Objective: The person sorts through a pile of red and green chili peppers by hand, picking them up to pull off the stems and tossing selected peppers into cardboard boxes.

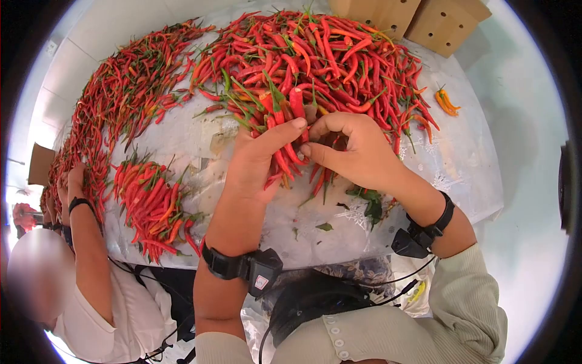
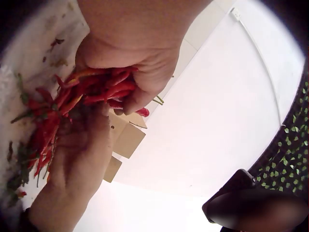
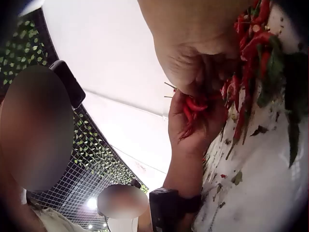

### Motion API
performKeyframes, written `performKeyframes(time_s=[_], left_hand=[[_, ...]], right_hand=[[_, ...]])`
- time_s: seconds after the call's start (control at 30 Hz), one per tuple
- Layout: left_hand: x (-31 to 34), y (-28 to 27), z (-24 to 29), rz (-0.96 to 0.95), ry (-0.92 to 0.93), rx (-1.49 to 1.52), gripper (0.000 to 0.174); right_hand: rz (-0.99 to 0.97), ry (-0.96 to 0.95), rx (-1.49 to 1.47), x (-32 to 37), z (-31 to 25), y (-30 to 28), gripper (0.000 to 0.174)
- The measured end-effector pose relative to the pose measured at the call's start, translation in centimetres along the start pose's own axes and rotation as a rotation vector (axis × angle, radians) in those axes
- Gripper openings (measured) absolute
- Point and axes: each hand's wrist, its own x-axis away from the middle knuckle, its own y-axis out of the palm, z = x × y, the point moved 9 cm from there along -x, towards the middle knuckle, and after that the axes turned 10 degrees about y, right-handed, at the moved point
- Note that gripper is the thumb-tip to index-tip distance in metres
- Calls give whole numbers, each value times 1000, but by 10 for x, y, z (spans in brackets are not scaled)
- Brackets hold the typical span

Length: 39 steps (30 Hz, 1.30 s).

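My left hand grips a small bunch of red chili peppers, its thumb laid across them and their green stems pointing up and away. Against that bunch, my right hand brings thumb and bent index finger together, pinching at a chili; its other fingers are partly hidden. In the left wrist view, red chilies show under the curled left fingers. From the right wrist, the chilies' tips hang over the left palm, close below the right fingers.
A big heap of red chilies lies just beyond my hands, with another long heap at left. A smaller pile sits left of my forearm. Cardboard boxes stand behind. Another person's arm reaches in at left.
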Motion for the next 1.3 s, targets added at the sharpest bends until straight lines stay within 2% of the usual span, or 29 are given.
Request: performKeyframes(time_s=[0.07, 0.17, 0.2, 0.3, 0.33, 0.37, 0.4, 0.47, 0.53, 0.57, 0.67, 0.7, 0.73, 0.77, 0.8, 0.93, 1.03, 1.07, 1.2, 1.3], left_hand=[[-1, 0, 0, 0, 8, -19, 31], [-3, -16, -3, 82, -36, -64, 31], [-1, -9, 2, 80, -25, -39, 29], [0, -11, 3, 80, -15, -9, 28], [0, -12, 2, 179, -24, 30, 24], [-2, -10, 1, 151, -33, 43, 24], [-3, -12, -1, 123, -44, 48, 24], [-2, -17, -5, 141, -62, 42, 24], [-1, -15, -2, 120, -68, 67, 24], [-1, -14, -1, 106, -67, 81, 23], [-1, -14, 3, 126, -38, 64, 22], [-1, -17, 2, 133, -37, 53, 22], [-2, -16, -1, 86, -64, 64, 22], [0, -15, -2, 81, -63, 66, 22], [0, -14, -2, 76, -63, 65, 22], [-2, -12, 1, 70, -59, 53, 21], [5, -10, -6, 45, -133, 78, 21], [2, -10, -7, 26, -148, 90, 20], [-3, -22, -9, 127, -86, 138, 17], [-4, -22, -7, 153, -95, 209, 16]], right_hand=[[13, 10, 46, -3, 1, -5, 21], [258, -105, -165, 0, -10, -46, 18], [400, -189, -125, 6, -19, -67, 16], [1035, -472, -46, 71, -64, -145, 17], [1167, -724, -211, 97, -83, -166, 18], [1297, -874, -146, 128, -103, -178, 19], [1272, -1186, -97, 151, -123, -191, 19], [1580, -1166, 246, 184, -155, -197, 15], [1591, -1198, 436, 189, -182, -197, 12], [1813, -1035, 907, 178, -198, -184, 13], [1489, -1055, -27, 114, -189, -242, 14], [1467, -891, 154, 78, -187, -260, 24], [1474, -605, 455, 35, -177, -275, 38], [1210, -106, 420, -13, -149, -285, 45], [1076, -42, 335, -39, -113, -286, 45], [869, -163, 343, -37, -58, -212, 43], [624, -43, 241, -32, -2, -159, 40], [548, 49, 248, -37, 24, -152, 33], [552, -80, 388, -13, 17, -123, 18], [531, -143, 417, -7, 4, -101, 16]])
